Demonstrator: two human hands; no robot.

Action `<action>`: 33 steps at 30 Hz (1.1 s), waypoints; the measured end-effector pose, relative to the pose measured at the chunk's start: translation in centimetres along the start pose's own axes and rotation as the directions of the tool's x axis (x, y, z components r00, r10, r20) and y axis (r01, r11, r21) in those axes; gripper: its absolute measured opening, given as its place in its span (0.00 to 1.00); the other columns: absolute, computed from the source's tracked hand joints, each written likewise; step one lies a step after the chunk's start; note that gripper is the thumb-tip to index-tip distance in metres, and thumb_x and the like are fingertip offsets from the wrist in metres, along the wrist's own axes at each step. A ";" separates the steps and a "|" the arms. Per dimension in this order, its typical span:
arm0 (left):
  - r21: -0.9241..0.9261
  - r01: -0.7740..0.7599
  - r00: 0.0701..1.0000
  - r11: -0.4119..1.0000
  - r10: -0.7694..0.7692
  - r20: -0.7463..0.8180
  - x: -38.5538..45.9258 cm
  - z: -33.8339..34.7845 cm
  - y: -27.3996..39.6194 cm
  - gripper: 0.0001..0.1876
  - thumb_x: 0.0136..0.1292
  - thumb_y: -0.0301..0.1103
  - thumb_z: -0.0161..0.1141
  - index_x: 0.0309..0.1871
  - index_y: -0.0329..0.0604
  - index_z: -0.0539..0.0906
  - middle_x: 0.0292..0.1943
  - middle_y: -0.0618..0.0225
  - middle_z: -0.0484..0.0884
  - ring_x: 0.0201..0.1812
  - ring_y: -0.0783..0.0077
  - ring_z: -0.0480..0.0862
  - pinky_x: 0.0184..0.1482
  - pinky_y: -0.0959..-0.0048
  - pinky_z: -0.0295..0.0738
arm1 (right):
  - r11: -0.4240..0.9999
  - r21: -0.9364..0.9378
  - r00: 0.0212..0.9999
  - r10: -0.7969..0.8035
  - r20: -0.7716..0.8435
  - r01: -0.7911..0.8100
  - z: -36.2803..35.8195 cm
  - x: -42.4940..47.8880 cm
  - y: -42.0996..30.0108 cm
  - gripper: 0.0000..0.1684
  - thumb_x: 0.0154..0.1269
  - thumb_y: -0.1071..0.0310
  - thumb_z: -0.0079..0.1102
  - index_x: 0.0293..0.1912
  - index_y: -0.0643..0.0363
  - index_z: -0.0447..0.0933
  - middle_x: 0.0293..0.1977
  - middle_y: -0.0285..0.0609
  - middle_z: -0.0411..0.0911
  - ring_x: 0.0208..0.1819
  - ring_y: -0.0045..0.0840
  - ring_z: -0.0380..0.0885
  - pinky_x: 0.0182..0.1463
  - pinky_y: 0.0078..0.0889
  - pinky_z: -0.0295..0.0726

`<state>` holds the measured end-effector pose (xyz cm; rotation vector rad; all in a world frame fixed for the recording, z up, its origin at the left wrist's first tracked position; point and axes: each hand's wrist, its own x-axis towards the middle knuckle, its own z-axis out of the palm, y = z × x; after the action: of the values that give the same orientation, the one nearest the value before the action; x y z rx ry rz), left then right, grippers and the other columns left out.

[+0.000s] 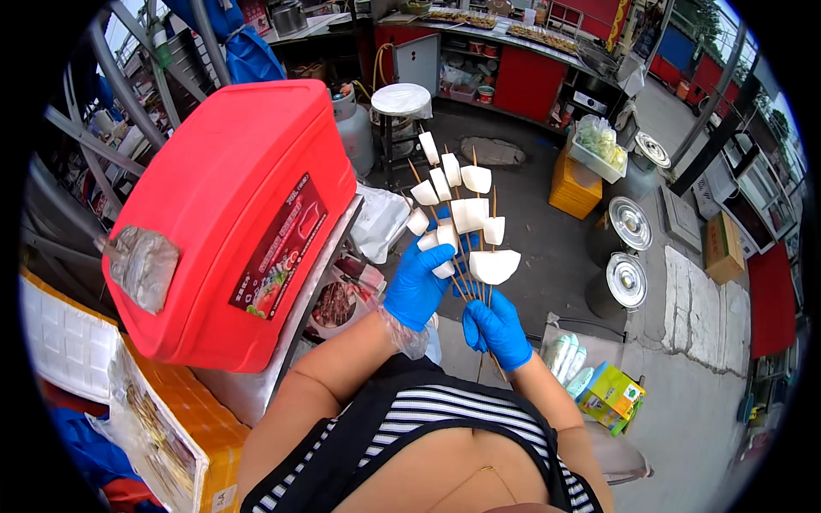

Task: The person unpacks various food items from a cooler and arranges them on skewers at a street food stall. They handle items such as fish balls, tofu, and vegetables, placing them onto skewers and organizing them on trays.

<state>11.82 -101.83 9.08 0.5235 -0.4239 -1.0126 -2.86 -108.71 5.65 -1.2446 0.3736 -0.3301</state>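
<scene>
Several bamboo skewers (460,280), each threaded with white food chunks (470,215), fan out in front of my chest. In a blue glove with a clear plastic cuff, my left hand (415,282) grips some of the skewered chunks, its thumb pressing near a lower one and its fingers partly hidden behind them. My right hand (497,327), also gloved in blue, closes around the bundled lower stems, whose ends stick out below the fist. A large half-round chunk (494,267) sits low on one skewer, just above the right hand. What exactly the white food is, I cannot tell.
A big red insulated box (224,192) stands on a metal-edged table at left. Below it, a foam box (186,410) holds many sticks. A stool (401,101) and gas cylinder (353,131) stand ahead. Lidded pots (625,282) and a folding chair (616,449) are at right.
</scene>
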 end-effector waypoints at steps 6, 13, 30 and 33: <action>-0.045 0.171 0.985 0.984 -0.169 0.038 22.0 -0.8 -3.8 0.27 0.56 0.30 0.59 0.60 0.41 0.66 0.52 0.61 0.74 0.54 0.64 0.75 0.56 0.63 0.72 | 0.998 -0.040 0.983 -0.047 -0.177 0.041 -11.8 13.7 -4.4 0.19 0.70 0.61 0.44 0.53 0.64 0.68 0.13 0.34 0.66 0.11 0.15 0.63 0.13 0.14 0.59; 0.075 0.291 0.951 0.954 -0.297 0.087 43.0 1.8 -7.6 0.27 0.57 0.33 0.57 0.61 0.39 0.65 0.54 0.60 0.73 0.57 0.64 0.72 0.60 0.63 0.66 | 0.998 -0.063 0.919 -0.005 -0.394 -0.021 -24.0 26.2 -12.0 0.18 0.70 0.61 0.44 0.51 0.63 0.68 0.15 0.37 0.71 0.12 0.15 0.66 0.15 0.14 0.62; 0.050 0.186 0.982 0.981 -0.188 0.019 91.9 -2.1 -13.4 0.33 0.47 0.24 0.59 0.61 0.42 0.64 0.52 0.61 0.72 0.54 0.62 0.73 0.57 0.66 0.68 | 0.953 -0.241 0.975 0.209 0.081 -0.184 -60.4 66.5 -27.6 0.17 0.69 0.53 0.43 0.43 0.55 0.73 0.19 0.37 0.70 0.20 0.16 0.69 0.25 0.19 0.71; 0.122 0.084 0.996 0.989 -0.080 -0.042 98.7 -3.2 -13.8 0.35 0.44 0.24 0.61 0.61 0.43 0.65 0.52 0.61 0.72 0.54 0.62 0.73 0.56 0.66 0.68 | 0.956 -0.269 0.986 0.146 0.085 -0.119 -64.4 73.4 -28.6 0.18 0.69 0.54 0.42 0.41 0.57 0.74 0.22 0.36 0.72 0.22 0.15 0.70 0.26 0.21 0.71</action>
<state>50.41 -193.74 7.50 0.6749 -0.4371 -1.0582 32.71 -203.98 8.36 -1.4826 0.4189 -0.1006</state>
